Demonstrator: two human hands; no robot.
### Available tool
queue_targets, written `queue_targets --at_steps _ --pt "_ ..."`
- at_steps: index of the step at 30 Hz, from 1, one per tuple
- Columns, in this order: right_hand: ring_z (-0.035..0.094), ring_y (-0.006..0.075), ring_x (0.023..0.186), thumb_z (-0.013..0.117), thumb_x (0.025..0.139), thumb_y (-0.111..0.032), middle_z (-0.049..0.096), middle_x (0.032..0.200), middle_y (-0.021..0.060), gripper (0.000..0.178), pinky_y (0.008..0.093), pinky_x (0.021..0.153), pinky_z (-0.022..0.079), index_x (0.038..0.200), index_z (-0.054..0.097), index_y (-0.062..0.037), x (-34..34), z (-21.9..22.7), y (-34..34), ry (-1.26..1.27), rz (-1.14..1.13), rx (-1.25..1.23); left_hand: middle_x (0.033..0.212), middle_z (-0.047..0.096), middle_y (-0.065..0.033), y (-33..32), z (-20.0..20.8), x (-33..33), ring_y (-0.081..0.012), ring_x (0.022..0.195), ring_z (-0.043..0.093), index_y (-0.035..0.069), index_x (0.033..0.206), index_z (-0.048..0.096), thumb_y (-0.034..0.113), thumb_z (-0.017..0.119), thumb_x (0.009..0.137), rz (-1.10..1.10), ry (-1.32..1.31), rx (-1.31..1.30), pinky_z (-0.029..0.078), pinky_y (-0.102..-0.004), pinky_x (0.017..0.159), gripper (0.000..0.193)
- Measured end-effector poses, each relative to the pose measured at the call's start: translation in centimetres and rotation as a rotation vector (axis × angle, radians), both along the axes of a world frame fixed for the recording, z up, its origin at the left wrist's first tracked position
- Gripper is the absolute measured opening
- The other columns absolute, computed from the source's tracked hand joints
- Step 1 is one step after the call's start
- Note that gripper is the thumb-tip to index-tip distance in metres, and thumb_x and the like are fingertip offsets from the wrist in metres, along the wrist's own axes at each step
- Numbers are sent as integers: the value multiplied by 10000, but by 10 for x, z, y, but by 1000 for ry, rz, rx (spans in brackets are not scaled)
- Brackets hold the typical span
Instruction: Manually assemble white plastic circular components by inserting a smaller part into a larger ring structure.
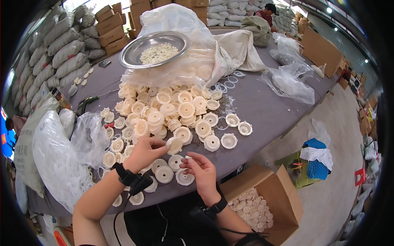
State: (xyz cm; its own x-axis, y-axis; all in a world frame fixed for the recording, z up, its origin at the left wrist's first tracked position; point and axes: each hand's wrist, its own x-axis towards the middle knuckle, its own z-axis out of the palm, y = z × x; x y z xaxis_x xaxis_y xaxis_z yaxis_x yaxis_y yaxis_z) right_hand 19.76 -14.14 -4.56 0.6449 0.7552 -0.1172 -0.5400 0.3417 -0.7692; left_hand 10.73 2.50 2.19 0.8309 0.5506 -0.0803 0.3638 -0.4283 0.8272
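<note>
Left hand (144,152) grips a cream plastic cap (174,145) by its edge, held just above the bench (262,110). Right hand (200,167) pinches a small white insert (188,157) between the fingertips, just beside the cap, not touching it. A heap of caps (164,110) lies behind (same colour). A cardboard box (262,201) with caps stands below the bench edge.

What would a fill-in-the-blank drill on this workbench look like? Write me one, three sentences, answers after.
1. The left hand holds a round cream plastic ____ between its fingertips.
2. The metal bowl of small white pieces rests on a clear plastic ____.
3. The open cardboard box of white parts sits by the person's ____ side, below the table edge.

Missing words: cap; bag; right
</note>
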Motion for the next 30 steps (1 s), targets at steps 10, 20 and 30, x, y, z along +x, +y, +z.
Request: queue_targets --at_steps 10,20,30 --pt "644 184 783 546 869 -50 642 910 143 199 248 624 518 1047 549 39 -16 1 9 -226 4 -33 796 615 -44 -29 -1 -26 -79 688 570 -18 975 639 158 653 807 -55 -98 -200 463 -225 606 244" --pt "620 147 713 569 848 -42 626 843 103 176 244 604 516 1012 542 15 4 -22 -12 -177 -223 -67 820 538 -115 -2 -25 -1 -286 771 566 15 854 614 159 626 744 -320 65 872 474 -373 674 182" --pt "583 123 737 550 847 9 587 868 72 157 249 637 504 1000 515 -6 17 -30 -19 -37 -297 -23 766 535 -83 -29 -19 63 -266 730 562 55 794 632 119 619 747 -511 -170 738 461 -357 629 81"
